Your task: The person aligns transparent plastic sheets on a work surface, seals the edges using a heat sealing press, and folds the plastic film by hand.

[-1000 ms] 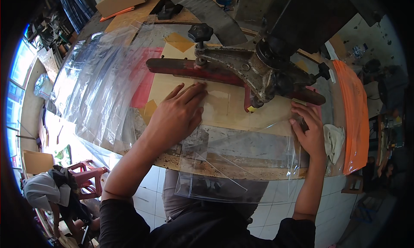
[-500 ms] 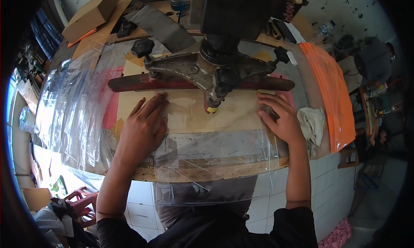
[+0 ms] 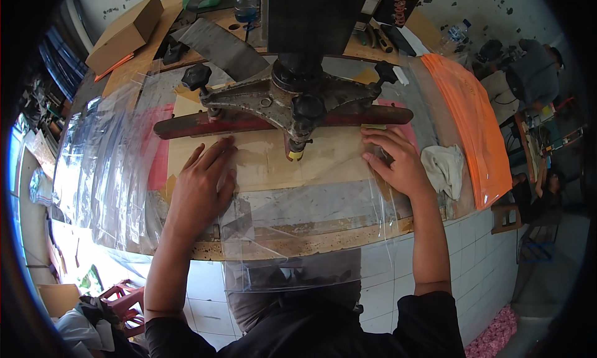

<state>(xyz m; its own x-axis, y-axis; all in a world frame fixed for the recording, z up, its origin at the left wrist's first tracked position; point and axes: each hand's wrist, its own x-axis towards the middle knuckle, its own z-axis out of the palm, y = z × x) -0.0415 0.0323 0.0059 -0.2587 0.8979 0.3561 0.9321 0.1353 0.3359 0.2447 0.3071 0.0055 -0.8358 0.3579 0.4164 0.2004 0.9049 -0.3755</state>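
A dark metal press head (image 3: 305,103) stands over the table, and its long red-edged bar (image 3: 249,123) lies low across a yellowish board (image 3: 267,171). A clear plastic sheet (image 3: 298,218) spreads from the bar over the table's front edge and hangs down. My left hand (image 3: 202,187) rests flat on the sheet at the left, fingertips just short of the bar, holding nothing visible. On the right, my right hand (image 3: 398,162) lies on the sheet with thumb and fingers apart, fingertips close to the bar's right end.
Clear plastic pieces (image 3: 109,184) are piled at the left. To the right are a whitish cloth (image 3: 443,169) and a stack of orange plastic sheets (image 3: 476,134). A cardboard box (image 3: 124,34), grey strip (image 3: 227,50) and bottle (image 3: 245,3) sit behind. Another person (image 3: 528,75) is at far right.
The view has shifted slightly, so the press and table appear a little to the left. Both hands stay near the bar, and the bar remains low on the board.
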